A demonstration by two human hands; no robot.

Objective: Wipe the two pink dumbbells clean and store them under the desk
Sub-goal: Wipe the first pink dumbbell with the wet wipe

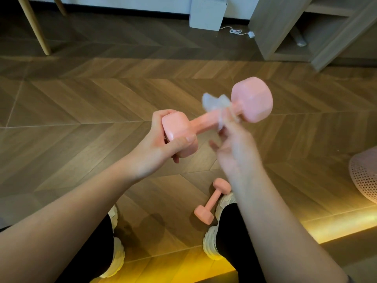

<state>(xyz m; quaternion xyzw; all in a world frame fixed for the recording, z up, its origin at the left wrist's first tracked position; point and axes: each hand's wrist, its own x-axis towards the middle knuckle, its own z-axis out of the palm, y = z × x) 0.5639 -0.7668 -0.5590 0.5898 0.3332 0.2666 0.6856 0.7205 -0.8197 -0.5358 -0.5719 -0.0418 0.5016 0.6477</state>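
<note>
Wiping stage, judged about midway. My left hand (155,148) holds the first pink dumbbell (206,121) in the air, fingers clamped round its near head. My right hand (236,152), blurred, pinches a white wipe (214,103) against the handle by the far head. The second dumbbell (212,201) lies on the herringbone wood floor (81,99) beside my right shoe. Neither is stored yet. Beyond stand a wooden unit (285,27), probably the counter, and a white box (207,15).

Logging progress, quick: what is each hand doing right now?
Left hand: grips one end of the raised dumbbell.
Right hand: holds a wipe against its handle.
</note>
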